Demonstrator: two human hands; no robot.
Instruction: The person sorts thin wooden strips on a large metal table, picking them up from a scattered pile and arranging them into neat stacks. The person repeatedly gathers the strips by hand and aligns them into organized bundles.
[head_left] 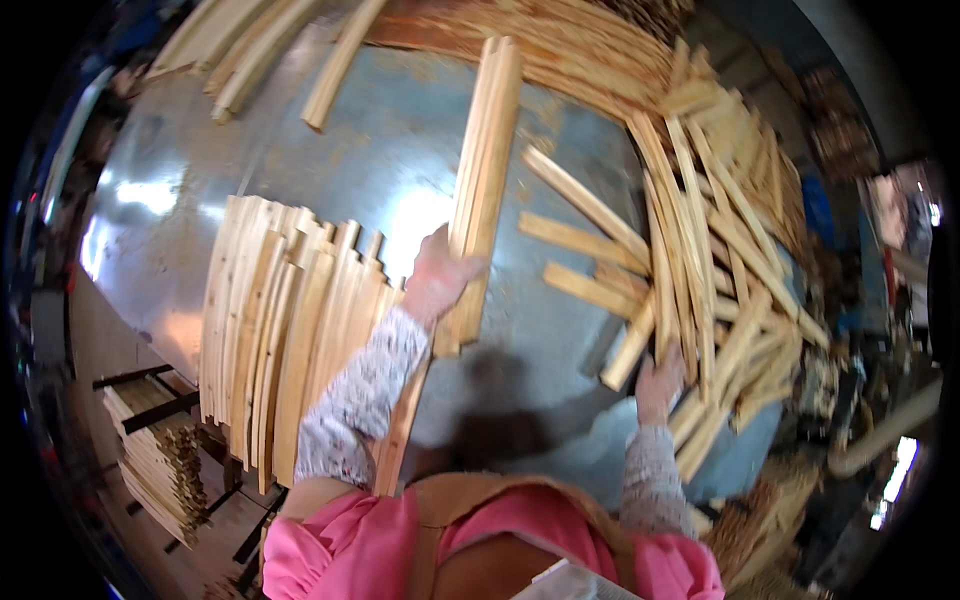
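Observation:
My left hand (437, 280) is closed around the lower part of a few pale wooden strips (487, 150) lying side by side. They point away from me over the metal table. My right hand (660, 388) is at the near end of a long wooden strip (672, 270) on the edge of a jumbled heap, its fingers closed there and slightly blurred. Beside my left forearm lies a row of wooden strips (265, 330), set roughly parallel with uneven far ends.
The grey metal table (330, 160) has sawdust on it. More strips (345, 65) lie at its far left, and a wooden board (580, 70) runs along the far edge. The tangled strip heap (745, 300) fills the right side. A stack of strips (155, 470) stands low at the left.

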